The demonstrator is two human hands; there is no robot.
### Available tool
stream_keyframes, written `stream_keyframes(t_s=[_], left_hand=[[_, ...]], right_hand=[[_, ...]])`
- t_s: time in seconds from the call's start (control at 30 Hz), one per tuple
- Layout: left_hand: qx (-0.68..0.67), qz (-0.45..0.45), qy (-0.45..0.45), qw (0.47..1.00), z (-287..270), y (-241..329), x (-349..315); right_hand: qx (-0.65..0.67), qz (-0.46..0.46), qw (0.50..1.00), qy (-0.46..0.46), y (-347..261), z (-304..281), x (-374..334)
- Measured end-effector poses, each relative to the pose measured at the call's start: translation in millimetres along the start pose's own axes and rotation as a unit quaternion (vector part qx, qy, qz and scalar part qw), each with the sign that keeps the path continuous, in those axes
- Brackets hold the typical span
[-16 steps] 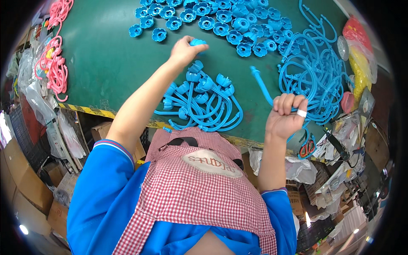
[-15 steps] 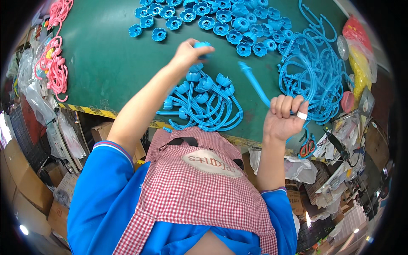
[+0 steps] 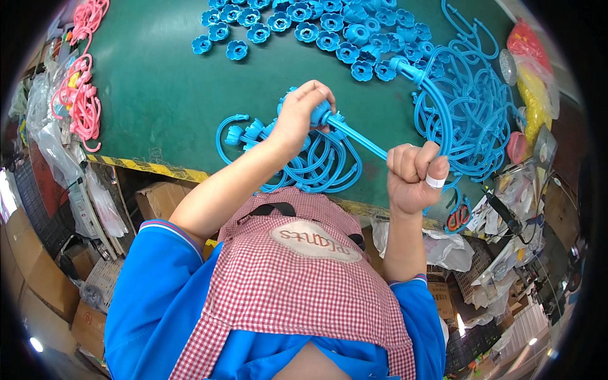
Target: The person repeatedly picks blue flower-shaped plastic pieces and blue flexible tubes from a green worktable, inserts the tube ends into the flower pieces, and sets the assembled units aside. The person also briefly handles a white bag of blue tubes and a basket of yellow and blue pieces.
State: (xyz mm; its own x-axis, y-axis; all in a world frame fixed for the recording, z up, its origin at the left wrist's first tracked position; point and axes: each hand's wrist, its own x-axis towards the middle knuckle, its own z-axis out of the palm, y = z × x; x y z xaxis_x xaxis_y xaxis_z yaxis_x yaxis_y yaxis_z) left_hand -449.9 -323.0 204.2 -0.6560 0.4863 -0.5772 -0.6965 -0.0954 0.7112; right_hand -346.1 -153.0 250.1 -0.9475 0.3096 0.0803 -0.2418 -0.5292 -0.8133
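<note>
My right hand (image 3: 415, 174), with a white band around one digit, is closed around a bent blue plastic tube (image 3: 441, 117). One length of the tube arches up to a thicker end near the loose cups; the other runs straight toward my left hand (image 3: 301, 114). At that end my left fingers are wrapped round a blue flower-shaped cup (image 3: 320, 114), which meets the tube's tip; how far the tip sits inside is hidden. Beneath my left hand lies a bunch of curled blue tubes (image 3: 335, 171), several with cups on their ends.
Many loose blue flower cups (image 3: 306, 31) cover the far side of the green table (image 3: 152, 82). A tangle of blue tubes (image 3: 468, 120) lies on the right, above scissors (image 3: 457, 218) with orange handles. Pink hooked pieces (image 3: 85, 107) line the left edge. Yellow-black tape (image 3: 152, 166) marks the front edge.
My left hand has come down and right with the cup, which now meets one tube end. The tube in my right hand has swung, its other end now arching toward the loose cups.
</note>
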Motion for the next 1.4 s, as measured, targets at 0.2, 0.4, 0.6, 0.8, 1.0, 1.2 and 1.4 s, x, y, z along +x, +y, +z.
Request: stream_keyframes(t_s=[0.2,0.4,0.6,0.8,1.0,1.2,1.4], left_hand=[[0.116,0.079,0.079,0.987,0,-11,-40],[0.660,0.185,0.104,0.721,-100,-44,-17],[0.754,0.248,0.257,0.552,-139,-6,87],[0.725,0.242,0.205,0.611,-133,-21,86],[0.191,0.026,0.138,0.972,-93,-5,65],[0.041,-0.050,-0.046,0.997,-9,7,24],[-0.002,-0.066,-0.017,0.998,3,1,0]], right_hand=[[0.244,0.197,0.896,0.314,28,-2,-20],[-0.650,0.088,0.735,0.175,70,-96,-18],[-0.780,0.189,0.578,0.147,70,-152,16],[-0.673,0.179,0.694,0.184,63,-104,-7],[-0.284,0.138,0.920,0.233,4,-66,-35],[-0.326,0.207,0.918,0.086,-10,-22,-36],[-0.027,0.345,0.927,0.144,-2,-33,-47]])
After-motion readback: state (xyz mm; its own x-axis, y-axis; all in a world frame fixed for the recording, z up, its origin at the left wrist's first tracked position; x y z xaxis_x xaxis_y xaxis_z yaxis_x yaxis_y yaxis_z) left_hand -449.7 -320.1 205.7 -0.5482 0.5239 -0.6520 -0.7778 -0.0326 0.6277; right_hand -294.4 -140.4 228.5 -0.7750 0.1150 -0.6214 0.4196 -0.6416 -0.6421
